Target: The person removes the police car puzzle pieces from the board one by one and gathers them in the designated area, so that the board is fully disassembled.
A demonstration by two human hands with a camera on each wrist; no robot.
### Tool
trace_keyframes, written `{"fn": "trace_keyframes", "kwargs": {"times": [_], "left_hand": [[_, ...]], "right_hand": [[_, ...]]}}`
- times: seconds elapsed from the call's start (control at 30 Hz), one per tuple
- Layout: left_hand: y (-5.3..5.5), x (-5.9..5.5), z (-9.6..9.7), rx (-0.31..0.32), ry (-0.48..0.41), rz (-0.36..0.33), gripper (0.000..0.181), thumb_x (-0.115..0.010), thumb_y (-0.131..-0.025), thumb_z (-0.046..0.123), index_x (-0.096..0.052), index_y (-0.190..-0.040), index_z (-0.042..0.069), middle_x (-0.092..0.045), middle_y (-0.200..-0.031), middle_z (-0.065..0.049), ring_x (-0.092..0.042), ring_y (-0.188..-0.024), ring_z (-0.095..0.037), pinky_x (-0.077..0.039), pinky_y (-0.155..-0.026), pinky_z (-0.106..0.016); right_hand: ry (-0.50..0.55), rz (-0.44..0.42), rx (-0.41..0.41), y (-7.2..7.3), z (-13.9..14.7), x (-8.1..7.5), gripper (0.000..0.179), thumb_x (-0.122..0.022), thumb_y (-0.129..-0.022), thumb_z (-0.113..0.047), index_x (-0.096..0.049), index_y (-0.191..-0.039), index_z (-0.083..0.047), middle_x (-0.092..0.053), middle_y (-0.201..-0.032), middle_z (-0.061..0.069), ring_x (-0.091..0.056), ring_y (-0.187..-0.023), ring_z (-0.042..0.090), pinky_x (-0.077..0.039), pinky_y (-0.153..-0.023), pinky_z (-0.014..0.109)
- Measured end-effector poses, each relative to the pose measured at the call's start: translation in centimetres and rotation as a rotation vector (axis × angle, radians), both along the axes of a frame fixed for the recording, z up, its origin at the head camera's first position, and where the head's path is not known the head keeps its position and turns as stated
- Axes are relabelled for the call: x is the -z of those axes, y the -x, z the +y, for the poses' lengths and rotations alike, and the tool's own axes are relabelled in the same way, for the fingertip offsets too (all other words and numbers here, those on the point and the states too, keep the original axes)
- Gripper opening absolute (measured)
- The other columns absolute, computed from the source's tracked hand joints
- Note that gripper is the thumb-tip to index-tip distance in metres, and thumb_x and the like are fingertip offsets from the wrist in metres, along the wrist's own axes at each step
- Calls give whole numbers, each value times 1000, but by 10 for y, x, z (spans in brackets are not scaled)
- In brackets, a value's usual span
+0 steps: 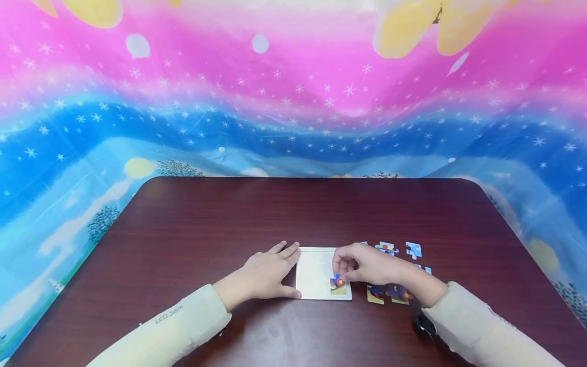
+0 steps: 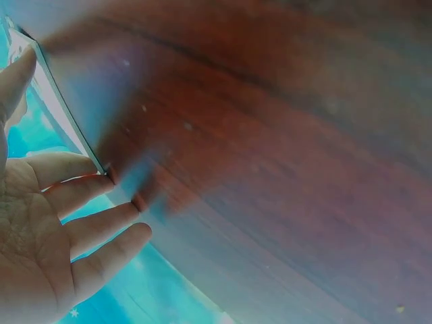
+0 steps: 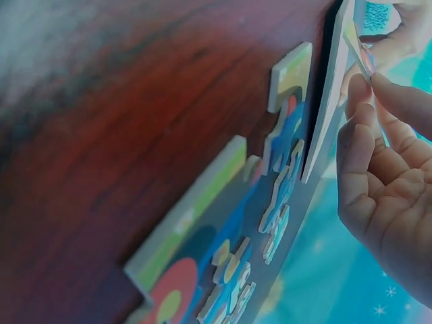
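A white puzzle tray (image 1: 314, 272) with a raised rim lies on the table in the head view. My left hand (image 1: 270, 272) has its fingers spread and touches the tray's left edge with thumb and fingertips. Between thumb and curled fingers, my right hand (image 1: 367, 262) pinches a puzzle piece (image 1: 338, 285) over the tray's lower right corner. Yellow, blue and red show on that piece. In the right wrist view the pinched piece (image 3: 361, 54) is tilted off the tray's surface. Part of the tray's right side is hidden behind the right hand.
Several loose puzzle pieces (image 1: 400, 294) lie right of the tray, some covered by the right forearm. A dark object (image 1: 424, 324) sits by the right sleeve. The brown table (image 1: 229, 214) ends at a colourful cloth (image 1: 293, 102) behind it.
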State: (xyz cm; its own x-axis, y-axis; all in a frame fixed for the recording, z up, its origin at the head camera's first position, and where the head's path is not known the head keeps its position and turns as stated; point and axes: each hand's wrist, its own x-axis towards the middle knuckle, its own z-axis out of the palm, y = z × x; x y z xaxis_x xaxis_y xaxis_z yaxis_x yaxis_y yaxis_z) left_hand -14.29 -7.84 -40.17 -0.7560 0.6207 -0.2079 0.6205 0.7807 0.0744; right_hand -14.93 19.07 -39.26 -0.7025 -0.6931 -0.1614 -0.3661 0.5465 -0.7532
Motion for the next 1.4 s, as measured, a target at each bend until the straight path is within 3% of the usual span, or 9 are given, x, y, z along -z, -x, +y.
{"fn": "trace_keyframes", "kwargs": {"times": [0.63, 1.2, 1.4], "left_hand": [[-3, -3, -1, -2, -5, -29, 95, -66, -82, 67, -38, -154, 11, -32, -163, -2, -32, -150, -27, -52, -94, -52], [-1, -1, -2, 0, -5, -18, 95, -66, -82, 68, -37, -154, 11, -32, -163, -2, -32, -150, -27, -52, -94, -52], [0, 0, -2, 4, -7, -20, 95, -65, -83, 67, -36, -155, 11, -31, -163, -2, -31, -151, -27, -52, -94, -52]], "right_hand": [[36, 34, 14, -9, 26, -6, 7, -70, -92, -11, -66, -97, -15, -61, -80, -5, -53, -73, 5, -48, -65, 24], [84, 75, 98, -22, 84, -9, 7, -68, -93, -10, -65, -99, -13, -66, -86, -6, -60, -77, 6, -48, -66, 25], [151, 123, 95, -26, 104, -8, 14, -65, -93, -2, -64, -101, -13, -67, -82, 0, -63, -74, 14, -47, -63, 25]]}}
